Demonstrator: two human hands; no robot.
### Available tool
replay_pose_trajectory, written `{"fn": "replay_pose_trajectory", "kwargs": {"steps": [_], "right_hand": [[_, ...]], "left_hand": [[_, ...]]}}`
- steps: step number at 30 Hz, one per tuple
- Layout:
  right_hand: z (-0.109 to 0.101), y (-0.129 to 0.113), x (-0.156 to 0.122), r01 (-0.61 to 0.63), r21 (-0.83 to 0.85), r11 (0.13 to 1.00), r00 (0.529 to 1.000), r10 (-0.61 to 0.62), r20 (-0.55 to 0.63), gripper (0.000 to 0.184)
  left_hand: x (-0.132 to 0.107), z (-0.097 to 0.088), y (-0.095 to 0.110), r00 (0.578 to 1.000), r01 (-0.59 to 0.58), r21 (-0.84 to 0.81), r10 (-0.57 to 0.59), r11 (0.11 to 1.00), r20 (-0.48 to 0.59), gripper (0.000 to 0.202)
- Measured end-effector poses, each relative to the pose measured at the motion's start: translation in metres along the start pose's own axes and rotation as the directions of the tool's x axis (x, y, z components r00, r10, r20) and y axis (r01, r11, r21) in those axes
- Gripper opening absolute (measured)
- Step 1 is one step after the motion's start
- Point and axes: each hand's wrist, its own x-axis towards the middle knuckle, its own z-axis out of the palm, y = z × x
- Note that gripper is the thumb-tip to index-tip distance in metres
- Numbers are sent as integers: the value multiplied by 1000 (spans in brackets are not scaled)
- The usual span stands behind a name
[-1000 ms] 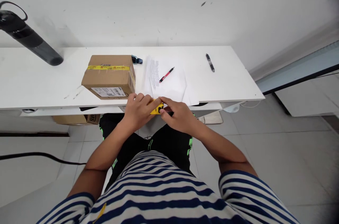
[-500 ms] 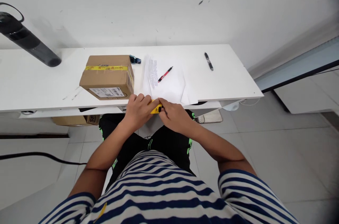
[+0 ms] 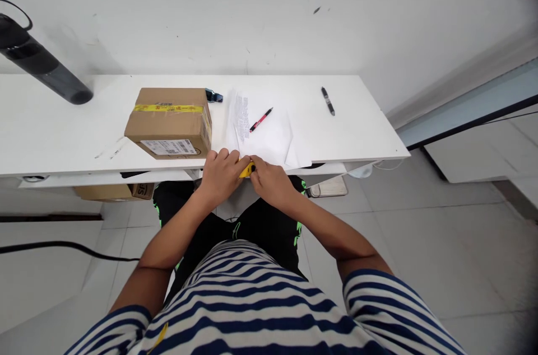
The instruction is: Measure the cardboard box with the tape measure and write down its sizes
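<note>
The right hand (image 3: 271,184) has curled further over the yellow thing (image 3: 246,169), which it and the left hand (image 3: 221,176) both pinch by the white desk (image 3: 344,136), right of the taped box (image 3: 168,128), held but not put down yet

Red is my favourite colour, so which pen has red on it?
The red-and-black pen lying on the paper. The dark pen, farther right on the bare desk, shows no red.

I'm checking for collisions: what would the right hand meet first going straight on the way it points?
Probably the yellow object, then the left hand just past it; depth is unclear.
</note>
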Motion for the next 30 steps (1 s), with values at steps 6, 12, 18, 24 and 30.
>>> {"fn": "replay_pose_trajectory", "kwargs": {"steps": [6,12,18,24,30], "right_hand": [[9,6,3,23,72,997,996,-17,-90,46],[16,7,6,48,126,991,989,-30,-144,48],[16,11,10,51,359,932,986,11,-169,38],[10,17,9,81,895,439,992,51,-115,46],[8,-3,7,-172,972,160,972,-132,193,66]], "left_hand": [[-3,1,-1,1000,14,30,-14,999,-23,30],[-3,-1,-1,998,42,3,-43,999,52,34],[-10,5,-11,990,134,-106,-128,985,63,33],[-29,4,-23,965,184,-485,-250,855,-75,50],[-27,1,-23,952,84,-555,-231,827,-199,50]]}}
